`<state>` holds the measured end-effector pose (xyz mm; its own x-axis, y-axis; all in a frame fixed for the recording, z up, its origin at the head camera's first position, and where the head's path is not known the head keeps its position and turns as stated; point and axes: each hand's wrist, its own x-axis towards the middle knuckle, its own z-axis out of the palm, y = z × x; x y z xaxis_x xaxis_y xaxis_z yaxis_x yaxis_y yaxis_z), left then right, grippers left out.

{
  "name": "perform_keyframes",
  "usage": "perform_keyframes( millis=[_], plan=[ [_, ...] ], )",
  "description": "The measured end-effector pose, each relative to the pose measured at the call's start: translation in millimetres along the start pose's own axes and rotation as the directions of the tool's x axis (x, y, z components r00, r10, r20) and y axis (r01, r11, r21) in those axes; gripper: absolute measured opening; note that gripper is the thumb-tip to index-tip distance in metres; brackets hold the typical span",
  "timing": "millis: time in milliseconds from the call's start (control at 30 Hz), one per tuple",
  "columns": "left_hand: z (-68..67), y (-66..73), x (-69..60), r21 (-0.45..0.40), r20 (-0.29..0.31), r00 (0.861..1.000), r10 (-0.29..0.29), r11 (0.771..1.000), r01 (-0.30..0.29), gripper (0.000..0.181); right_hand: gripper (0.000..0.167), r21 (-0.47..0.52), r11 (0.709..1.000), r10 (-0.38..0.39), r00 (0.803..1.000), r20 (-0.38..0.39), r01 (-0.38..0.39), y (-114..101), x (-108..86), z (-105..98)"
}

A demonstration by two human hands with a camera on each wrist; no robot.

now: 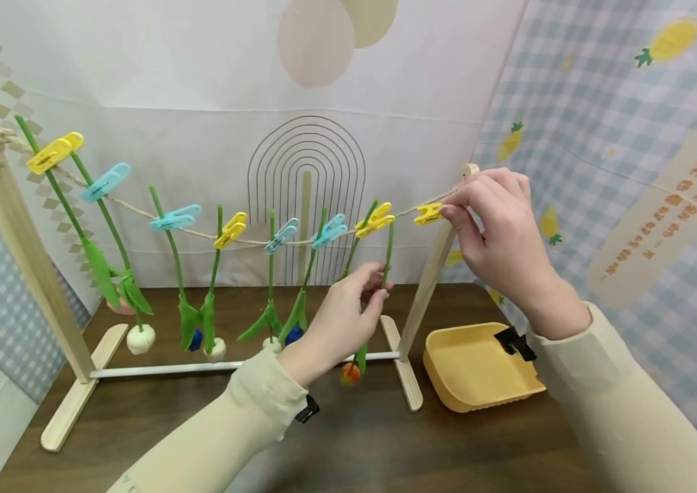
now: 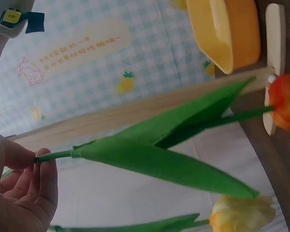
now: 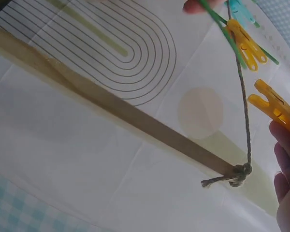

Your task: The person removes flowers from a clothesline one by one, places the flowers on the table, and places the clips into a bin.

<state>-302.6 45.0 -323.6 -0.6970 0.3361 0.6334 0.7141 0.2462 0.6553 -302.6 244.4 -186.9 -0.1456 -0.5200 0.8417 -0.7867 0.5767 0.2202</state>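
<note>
My left hand (image 1: 342, 315) pinches the green stem of an artificial tulip (image 2: 285, 101) whose orange-red bloom hangs down. The stem's upper end rises close to the twine (image 3: 245, 106), near a yellow clothespin (image 1: 376, 217) clipped there. In my right hand (image 1: 502, 233) is another yellow clothespin (image 3: 273, 104), pinched between thumb and fingers with its jaws spread. The right wrist view shows this clothespin beside the twine, apart from it. A yellow tulip (image 2: 241, 215) hangs next to the held one in the left wrist view.
More tulips hang upside down from the twine under blue clothespins (image 1: 176, 217) and yellow ones. The wooden frame's left post (image 1: 28, 253) and right post (image 1: 427, 287) carry the twine. A yellow basin (image 1: 478, 404) stands to the right on the dark wooden table (image 1: 348, 438).
</note>
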Motion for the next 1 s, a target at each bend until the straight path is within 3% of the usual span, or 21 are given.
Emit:
perform_keyframes(
  millis=[167, 267, 433, 500, 633, 700, 900, 1000],
  plan=[
    [-10.7, -4.8, -11.9, 0.030, 0.026, 0.999, 0.021, 0.999, -0.022, 0.036, 0.010, 0.047, 0.998, 0.032, 0.999, 0.018, -0.033, -3, -9.9, 5],
    [-17.0, -5.6, -21.3, 0.051, 0.069, 0.997, 0.017, 0.998, -0.021, 0.036, 0.006, 0.053, 0.998, 0.014, 0.998, 0.056, -0.017, -6, -17.7, 8],
    [-26.0, -5.1, -36.9, 0.104, 0.128, 0.992, 0.012, 0.994, -0.025, 0.030, 0.035, 0.074, 0.997, -0.016, 0.984, 0.176, 0.003, -10, -29.9, 13],
    [-28.8, -5.4, -42.6, 0.134, 0.139, 0.990, 0.012, 0.991, -0.031, 0.029, 0.034, 0.096, 0.995, 0.000, 0.972, 0.235, -0.023, -11, -35.7, 17],
    [-34.5, -6.1, -54.0, 0.185, 0.155, 0.988, 0.008, 0.982, -0.037, 0.031, 0.025, 0.101, 0.992, 0.035, 0.931, 0.363, -0.076, -12, -51.1, 28],
    [-37.9, -7.5, -59.7, 0.210, 0.162, 0.987, 0.010, 0.977, -0.045, 0.033, 0.026, 0.089, 0.992, 0.046, 0.902, 0.430, -0.092, -13, -60.6, 34],
    [-51.3, -14.6, -78.6, 0.330, 0.231, 0.972, -0.033, 0.943, -0.046, 0.039, 0.029, -0.002, 0.980, 0.160, 0.774, 0.613, -0.200, -17, -89.1, 46],
    [-58.3, -19.5, -90.0, 0.382, 0.274, 0.959, -0.076, 0.923, -0.036, 0.039, 0.029, -0.043, 0.965, 0.223, 0.727, 0.649, -0.258, -15, -102.2, 48]
  ],
)
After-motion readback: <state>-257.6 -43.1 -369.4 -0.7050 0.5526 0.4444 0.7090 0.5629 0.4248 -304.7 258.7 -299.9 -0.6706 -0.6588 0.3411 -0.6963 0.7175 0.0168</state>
